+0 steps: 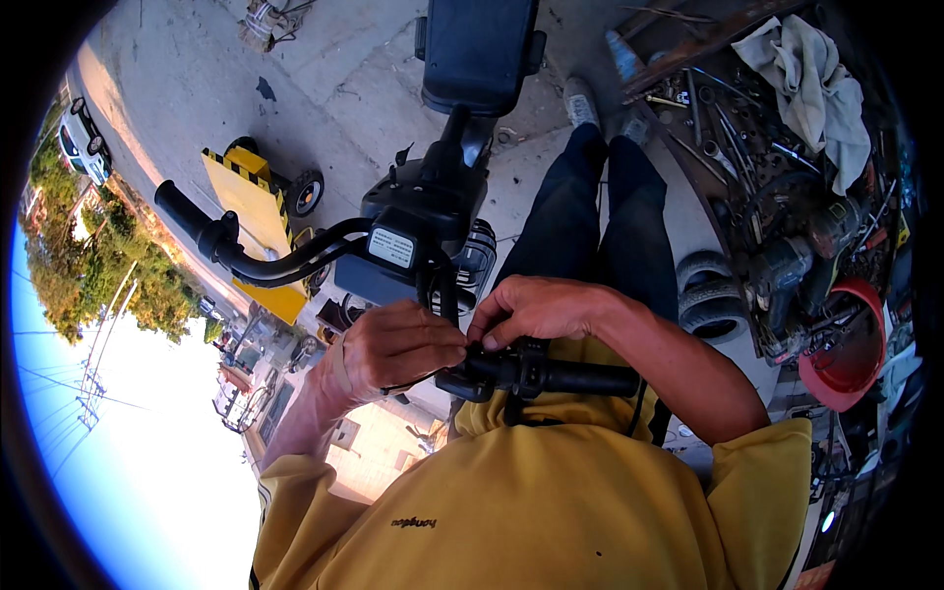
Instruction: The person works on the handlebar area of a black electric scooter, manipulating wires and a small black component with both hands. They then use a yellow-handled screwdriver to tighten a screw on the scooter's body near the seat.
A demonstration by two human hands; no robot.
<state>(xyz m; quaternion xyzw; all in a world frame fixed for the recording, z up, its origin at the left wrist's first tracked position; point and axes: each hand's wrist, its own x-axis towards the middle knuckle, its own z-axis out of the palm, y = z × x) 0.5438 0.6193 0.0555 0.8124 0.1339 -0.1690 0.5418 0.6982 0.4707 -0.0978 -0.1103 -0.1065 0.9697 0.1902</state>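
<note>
A black two-wheeler handlebar (238, 256) crosses in front of me, its near grip (590, 379) and switch housing (526, 364) close to my yellow shirt. My left hand (398, 349) has its fingers bent together over the bar beside the housing. Touching it, my right hand (521, 313) pinches at the same spot with thumb and index finger; whatever the fingers of both hands hold is small and hidden. A thin cable hangs below the left fingers. A label plate (390, 248) sits at the bar's centre, and a black seat (472, 49) lies beyond.
At right, a rusty bench holds wrenches (718, 152), a pale cloth (806, 88), power tools (777, 265) and a red bowl-shaped object (841, 354). Stacked tyres (710, 305) sit beside my legs. At left stands a yellow wheeled board (226, 182); a white car (84, 143) is farther off.
</note>
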